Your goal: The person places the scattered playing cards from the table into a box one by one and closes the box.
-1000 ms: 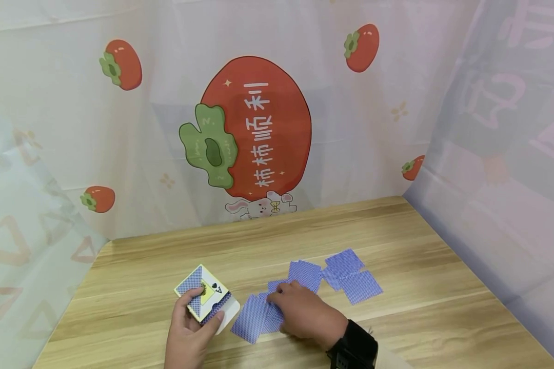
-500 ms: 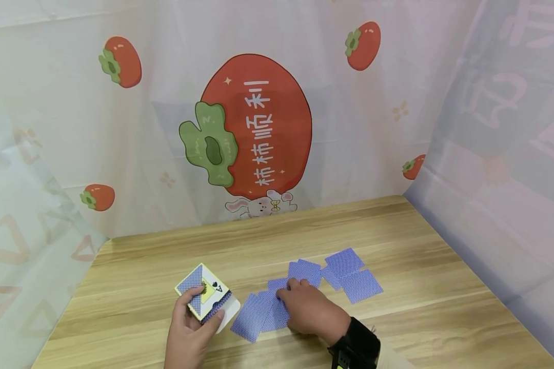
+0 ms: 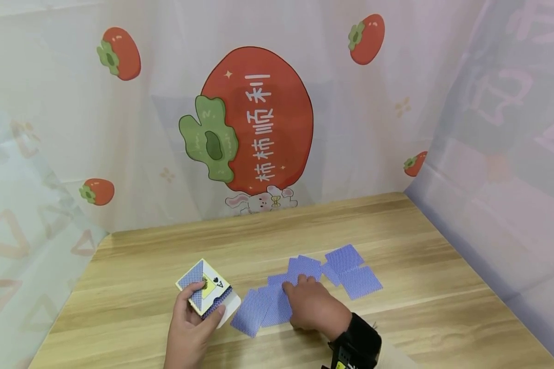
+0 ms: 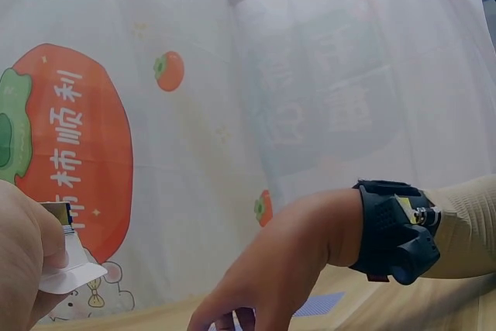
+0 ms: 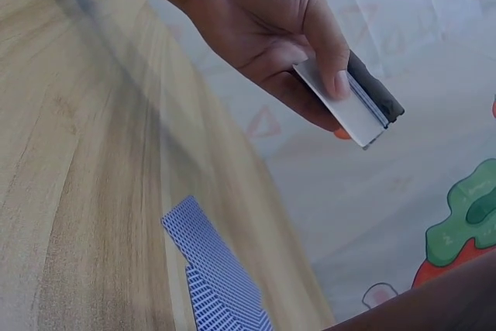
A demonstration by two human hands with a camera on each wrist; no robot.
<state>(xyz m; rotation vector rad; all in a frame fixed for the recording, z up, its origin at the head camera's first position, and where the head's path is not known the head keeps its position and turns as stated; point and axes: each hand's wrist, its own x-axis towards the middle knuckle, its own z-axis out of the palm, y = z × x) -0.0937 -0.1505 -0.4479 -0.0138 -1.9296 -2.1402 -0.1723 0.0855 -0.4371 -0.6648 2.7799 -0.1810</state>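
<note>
In the head view my left hand [image 3: 188, 320] holds a playing-card box [image 3: 209, 287] with an ace of spades on its face, thumb at its near end by the white flap. The right wrist view shows that box [image 5: 349, 106] in the left hand from below. My right hand [image 3: 316, 305] lies low over blue-backed playing cards [image 3: 251, 312], fingers bent down and fingertips right at the cards. Its palm side is hidden, and I cannot tell whether it pinches a card. In the left wrist view the right hand [image 4: 279, 269] hangs with fingers pointing down.
More blue-backed cards [image 3: 361, 282] lie face down at the right, overlapping in a loose row. The wood-grain table [image 3: 166, 246] ends at a white cloth backdrop [image 3: 157, 102] with persimmon prints. Cloth also hangs along both sides. A dark wrist strap [image 3: 357, 341] sits on the right wrist.
My right hand has slid slightly right across the cards, uncovering more of the cards at its left. The left hand and box keep their place; the head view has tilted slightly.
</note>
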